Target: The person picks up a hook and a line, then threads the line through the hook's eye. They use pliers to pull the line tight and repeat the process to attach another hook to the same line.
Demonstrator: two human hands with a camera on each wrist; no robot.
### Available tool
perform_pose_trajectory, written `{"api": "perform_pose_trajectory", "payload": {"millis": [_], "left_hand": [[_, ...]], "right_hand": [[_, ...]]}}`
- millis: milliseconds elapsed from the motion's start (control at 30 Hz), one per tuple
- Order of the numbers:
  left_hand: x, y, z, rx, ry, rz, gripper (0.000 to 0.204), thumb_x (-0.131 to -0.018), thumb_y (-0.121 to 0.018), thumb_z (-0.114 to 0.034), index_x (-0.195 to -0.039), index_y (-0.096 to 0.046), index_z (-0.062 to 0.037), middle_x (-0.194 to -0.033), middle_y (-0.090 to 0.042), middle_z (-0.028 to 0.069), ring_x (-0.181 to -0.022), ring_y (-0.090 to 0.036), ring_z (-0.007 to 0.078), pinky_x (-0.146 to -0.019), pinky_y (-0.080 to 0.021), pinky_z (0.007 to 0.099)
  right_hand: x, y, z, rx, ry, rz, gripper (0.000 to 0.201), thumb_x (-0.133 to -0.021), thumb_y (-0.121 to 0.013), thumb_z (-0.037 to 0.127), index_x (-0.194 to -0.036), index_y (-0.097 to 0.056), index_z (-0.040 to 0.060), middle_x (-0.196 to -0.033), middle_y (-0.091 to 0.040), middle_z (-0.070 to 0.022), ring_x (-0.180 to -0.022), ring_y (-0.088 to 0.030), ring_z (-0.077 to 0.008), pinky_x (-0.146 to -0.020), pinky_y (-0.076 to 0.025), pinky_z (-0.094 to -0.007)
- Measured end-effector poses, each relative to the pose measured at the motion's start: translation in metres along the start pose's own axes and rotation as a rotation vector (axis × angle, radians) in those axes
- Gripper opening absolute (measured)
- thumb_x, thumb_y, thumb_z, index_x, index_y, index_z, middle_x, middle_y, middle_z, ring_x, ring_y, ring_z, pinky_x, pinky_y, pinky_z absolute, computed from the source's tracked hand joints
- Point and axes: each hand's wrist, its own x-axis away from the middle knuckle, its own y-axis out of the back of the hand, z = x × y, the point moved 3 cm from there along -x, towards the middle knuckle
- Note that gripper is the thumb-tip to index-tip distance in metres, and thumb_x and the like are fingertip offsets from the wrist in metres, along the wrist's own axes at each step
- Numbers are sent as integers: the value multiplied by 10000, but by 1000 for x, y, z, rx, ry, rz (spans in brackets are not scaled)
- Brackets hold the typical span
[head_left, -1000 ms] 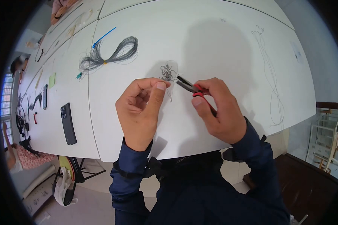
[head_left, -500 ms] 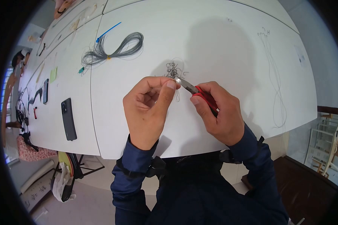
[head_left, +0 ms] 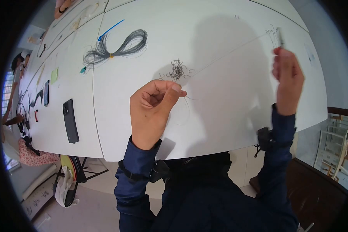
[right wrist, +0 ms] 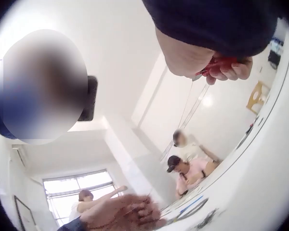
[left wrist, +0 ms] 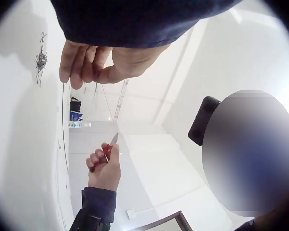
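Note:
My left hand (head_left: 152, 112) is over the near middle of the table, its thumb and forefinger pinching a thin line (head_left: 230, 50). What else sits between those fingertips is hidden. The line runs up and right toward the pliers (head_left: 281, 39), and loose ends hang below the left fingertips. My right hand (head_left: 289, 83) grips the pliers, raised at the far right; their jaws are blurred in the head view. Red handles show in its fist in the left wrist view, the pliers (left wrist: 114, 139) pointing up. A pile of small dark hooks (head_left: 176, 70) lies just beyond the left fingers.
A coil of grey line (head_left: 133, 43) bound in the middle lies at the back left, beside a blue cable tie (head_left: 111, 30). Several hooks with line (head_left: 272, 31) lie at the far right. A black phone (head_left: 70, 123) rests on the left table. Other people sit farther off.
My right hand has swung away from the left fingertips to the far right with the pliers, and the line between them now stretches out. The left hand has stayed nearly in place.

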Motion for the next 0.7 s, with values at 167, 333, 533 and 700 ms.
{"api": "perform_pose_trajectory", "payload": {"millis": [167,333,533,700], "left_hand": [[0,3,9,7,26,35,145,-928,-660,-106,-925,-688,35,-844,-710,118,-846,-698,194,-872,-518,323],[0,4,10,-22,42,48,134,-918,-649,-89,-913,-690,38,-841,-708,117,-848,-699,200,-870,-517,323],[-1,6,13,-26,31,77,129,-912,-641,-77,-915,-692,41,-845,-710,115,-856,-700,199,-872,-518,318],[-1,-3,11,-52,50,74,135,-920,-661,-86,-931,-694,45,-858,-715,122,-865,-697,190,-860,-514,289]], "right_hand": [[-45,84,-19,178,-4,-295,375,-998,-578,362,-994,-703,8,-744,-526,17,-663,-439,-46,-575,-363,-191],[-67,161,-43,183,-36,-420,355,-986,-593,345,-987,-704,8,-706,-488,27,-625,-412,-41,-550,-331,-194],[-80,239,-68,167,-55,-539,365,-977,-609,356,-986,-694,1,-689,-478,40,-594,-397,-30,-536,-315,-196],[-80,254,-75,409,-138,-507,421,-959,-622,401,-1030,-692,-8,-733,-520,16,-632,-447,-65,-584,-368,-226]]}}
